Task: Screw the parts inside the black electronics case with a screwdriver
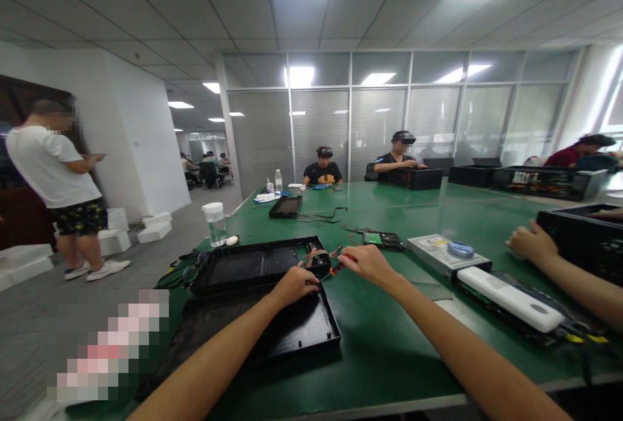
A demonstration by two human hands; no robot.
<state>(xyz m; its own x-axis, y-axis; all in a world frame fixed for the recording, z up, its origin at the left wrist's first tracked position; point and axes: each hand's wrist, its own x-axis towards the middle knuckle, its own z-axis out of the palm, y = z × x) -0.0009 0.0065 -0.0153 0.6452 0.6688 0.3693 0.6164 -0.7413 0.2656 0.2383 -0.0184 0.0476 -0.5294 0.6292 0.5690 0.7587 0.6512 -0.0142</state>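
Note:
My right hand (370, 266) is closed around a hand tool (335, 270) with a red-orange handle; its kind is hard to make out. The tool is beside a bundle of coloured wires (316, 254) at the right end of a shallow black casing (253, 264). My left hand (296, 286) has its fingers curled together just below those wires, and what they pinch is hidden. Under that hand lies a second black plastic cover (299, 327), its hollow side up, nearer to me.
Right of me are a silver disc drive (438, 251), a white oblong device (511, 298) and another person's hand (533, 246) at a black case (584, 239). A circuit-board part (382, 239) and a lidded clear jar (214, 223) stand farther back. Several people are around the green table (374, 369).

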